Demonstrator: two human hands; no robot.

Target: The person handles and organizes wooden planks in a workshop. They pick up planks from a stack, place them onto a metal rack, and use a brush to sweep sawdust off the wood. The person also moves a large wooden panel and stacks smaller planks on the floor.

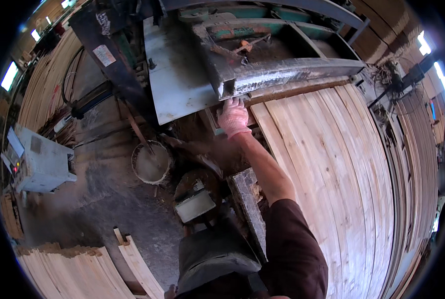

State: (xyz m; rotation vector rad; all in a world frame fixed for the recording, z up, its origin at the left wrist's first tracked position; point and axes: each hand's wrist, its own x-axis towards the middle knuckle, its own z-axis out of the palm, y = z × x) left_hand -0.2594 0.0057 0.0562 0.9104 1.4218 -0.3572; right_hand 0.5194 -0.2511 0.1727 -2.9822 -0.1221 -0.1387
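My right hand (233, 118), in a pinkish-white work glove, reaches forward to the near corner of a heavy metal frame (292, 69). Its fingers are curled against the frame's lower edge, and what they grip there is hidden. Just right of the hand begins a wide panel of pale wooden boards (327, 164) laid side by side. A grey metal sheet (177, 74) lies to the left of the hand. Of my left hand (171, 292) only a small blurred part shows at the lower edge, so its fingers cannot be made out.
A round bucket (152, 162) with a stick in it stands on the floor to the left, near a pale rectangular container (195, 205). Further left is a grey box-shaped unit (45, 159). Stacked boards (73, 271) lie at lower left, and more timber (417, 164) lines the right.
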